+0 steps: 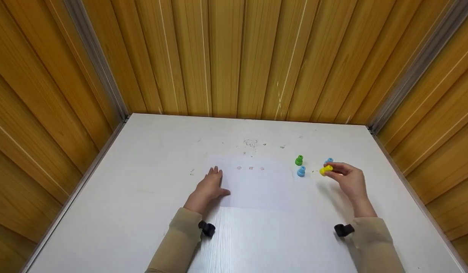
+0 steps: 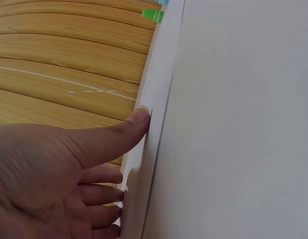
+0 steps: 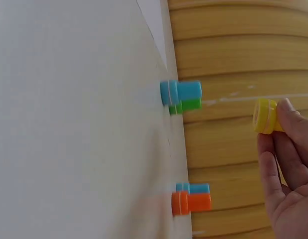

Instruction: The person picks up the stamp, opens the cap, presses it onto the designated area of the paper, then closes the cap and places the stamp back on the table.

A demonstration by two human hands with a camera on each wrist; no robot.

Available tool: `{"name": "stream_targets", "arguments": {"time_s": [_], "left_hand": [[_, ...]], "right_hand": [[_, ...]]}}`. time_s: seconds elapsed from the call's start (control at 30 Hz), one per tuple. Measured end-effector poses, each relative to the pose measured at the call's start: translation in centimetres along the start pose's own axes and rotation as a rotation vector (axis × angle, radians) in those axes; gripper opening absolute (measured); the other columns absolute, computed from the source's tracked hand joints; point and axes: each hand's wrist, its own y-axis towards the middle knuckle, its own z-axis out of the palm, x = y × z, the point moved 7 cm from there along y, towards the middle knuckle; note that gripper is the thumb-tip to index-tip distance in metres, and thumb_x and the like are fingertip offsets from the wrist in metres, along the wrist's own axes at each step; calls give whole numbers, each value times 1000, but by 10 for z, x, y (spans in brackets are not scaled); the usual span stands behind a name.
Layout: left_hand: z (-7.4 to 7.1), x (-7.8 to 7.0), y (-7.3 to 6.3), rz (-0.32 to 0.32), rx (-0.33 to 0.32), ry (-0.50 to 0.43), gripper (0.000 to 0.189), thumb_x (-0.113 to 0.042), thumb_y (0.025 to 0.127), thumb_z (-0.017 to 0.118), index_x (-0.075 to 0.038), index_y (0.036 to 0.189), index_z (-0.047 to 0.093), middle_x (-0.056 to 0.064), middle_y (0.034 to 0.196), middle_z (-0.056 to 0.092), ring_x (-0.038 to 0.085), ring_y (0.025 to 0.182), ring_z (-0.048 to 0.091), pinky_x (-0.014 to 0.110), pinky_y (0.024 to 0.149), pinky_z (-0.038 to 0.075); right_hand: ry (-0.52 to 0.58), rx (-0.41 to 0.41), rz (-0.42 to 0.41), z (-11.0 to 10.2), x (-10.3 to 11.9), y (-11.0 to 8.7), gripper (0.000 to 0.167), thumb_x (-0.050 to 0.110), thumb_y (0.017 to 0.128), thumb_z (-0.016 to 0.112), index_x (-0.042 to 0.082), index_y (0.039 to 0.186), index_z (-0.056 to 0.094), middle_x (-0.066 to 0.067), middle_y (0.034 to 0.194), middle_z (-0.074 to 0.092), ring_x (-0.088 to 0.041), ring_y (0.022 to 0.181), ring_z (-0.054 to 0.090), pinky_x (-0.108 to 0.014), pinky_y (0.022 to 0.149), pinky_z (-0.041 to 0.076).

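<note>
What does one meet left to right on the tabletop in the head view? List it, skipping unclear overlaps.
Left grip, three small reddish marks on the white paper sheet, green stepped plastic cylinder, yellow stepped plastic cylinder, right grip.

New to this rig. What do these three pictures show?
No robot: these are a person's bare hands. The wide picture comes from a head-worn camera looking down; the other two from cameras on each wrist. On the white table lies a sheet of paper with three faint marks. To its right stand a green piece, two blue pieces and an orange piece, the last clear only from the right wrist. The right hand pinches a yellow piece; the left hand rests at the paper's left edge.
</note>
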Motion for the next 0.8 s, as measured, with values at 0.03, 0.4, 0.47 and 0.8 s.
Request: {"name": "stream_targets", "arguments": {"time_s": [0.03,0.4,0.47,0.8], "left_hand": [[0,0,0,-3,4,3,90,-28,86,84,2,157,37,21,169,23,35,160,17,49,131,21],[1,2,1,3,13,1,90,-29,85,85,2,156,38,21,170,21,35,160,17,49,132,20],[1,2,1,6,17,-2,90,-29,86,85,2,156,38,21,170,21,35,160,16,49,132,19],[1,3,0,15,25,-15,91,-29,86,85,3,156,37,22,170,19,36,160,16,50,132,20]], "right_hand": [[-8,5,15,-7,-5,0,43,18,91,80,2,130,69,21,103,74,11,91,66,-8,83,57],[-108,108,205,-30,-54,5,50,21,95,76,2,139,62,-20,140,62,-2,102,63,-14,88,59],[-100,130,219,-29,-58,6,50,20,96,75,2,140,60,-21,143,60,-5,106,63,-15,90,59],[-143,178,236,-24,-67,9,48,13,98,71,2,143,57,-24,145,55,-32,129,55,-6,84,55]]}}
